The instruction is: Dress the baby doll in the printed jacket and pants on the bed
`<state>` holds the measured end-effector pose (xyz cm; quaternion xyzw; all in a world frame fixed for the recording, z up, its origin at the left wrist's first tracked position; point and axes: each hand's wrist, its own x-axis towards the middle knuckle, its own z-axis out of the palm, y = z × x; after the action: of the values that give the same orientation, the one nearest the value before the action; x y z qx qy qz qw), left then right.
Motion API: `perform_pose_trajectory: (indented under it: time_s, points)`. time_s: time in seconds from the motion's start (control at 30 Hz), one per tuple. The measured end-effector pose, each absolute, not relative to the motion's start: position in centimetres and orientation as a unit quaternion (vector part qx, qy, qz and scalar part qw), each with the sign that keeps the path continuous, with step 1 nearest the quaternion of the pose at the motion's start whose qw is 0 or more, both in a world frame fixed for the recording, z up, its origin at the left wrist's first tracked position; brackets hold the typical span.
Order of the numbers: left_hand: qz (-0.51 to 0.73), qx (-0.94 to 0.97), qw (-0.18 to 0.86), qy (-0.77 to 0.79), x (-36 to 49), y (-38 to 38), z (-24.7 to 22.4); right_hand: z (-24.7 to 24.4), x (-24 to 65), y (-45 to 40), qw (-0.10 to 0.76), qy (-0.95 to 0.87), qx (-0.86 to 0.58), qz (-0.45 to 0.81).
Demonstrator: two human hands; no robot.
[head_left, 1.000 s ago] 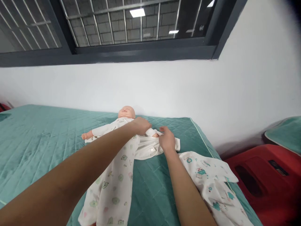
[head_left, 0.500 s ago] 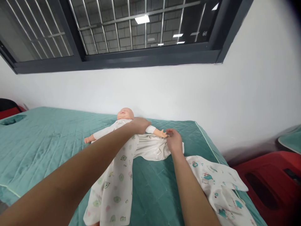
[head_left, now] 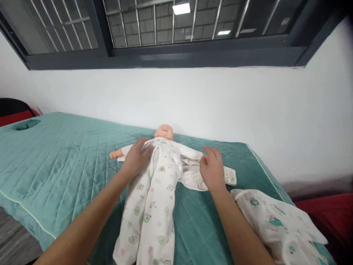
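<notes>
A baby doll [head_left: 164, 131] lies on its back, arms spread, in a white romper [head_left: 158, 206] printed with green bears. My left hand [head_left: 138, 156] is over the doll's chest and upper arm at the left, its fingers apart. On the other side, my right hand [head_left: 213, 167] has its fingers curled at the cuff of the white sleeve [head_left: 190, 151]. They hide the doll's hand there. A white garment [head_left: 193, 178] lies spread under that arm, partly behind my right wrist.
A green quilted cover [head_left: 74, 158] lies under everything. White cloth with teal prints [head_left: 275, 217] sits at the right edge, with a red object [head_left: 328, 209] beyond it. A white wall [head_left: 124, 95] and a dark-framed barred window [head_left: 165, 55] rise behind.
My left hand has moved from the doll's arm on the right to its chest at the left. The doll's bare hand at the right is now hidden. The view has shifted.
</notes>
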<state>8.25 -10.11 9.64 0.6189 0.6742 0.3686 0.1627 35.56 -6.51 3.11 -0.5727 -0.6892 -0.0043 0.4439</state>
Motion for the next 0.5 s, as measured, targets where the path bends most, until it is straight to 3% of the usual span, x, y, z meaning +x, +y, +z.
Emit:
perform_pose_trajectory:
  time_s: [0.1, 0.27, 0.37, 0.5]
  points:
    - [0.423, 0.494, 0.326, 0.686, 5.8, -12.6, 7.5, 3.0, 33.3, -7.1, 0.474, -0.655, -0.577, 0.117]
    - [0.512, 0.435, 0.426, 0.606, 6.3, -12.8, 5.7, 1.6, 31.1, -7.4, 0.424, -0.645, -0.544, 0.33]
    - [0.527, 0.438, 0.439, 0.582, 6.9, -11.3, 5.2, 1.3, 30.7, -7.4, 0.458, -0.635, -0.508, 0.359]
    - [0.522, 0.525, 0.331, 0.585, 7.2, -8.1, 4.9, 1.6, 30.5, -7.3, 0.472, -0.604, -0.524, 0.371]
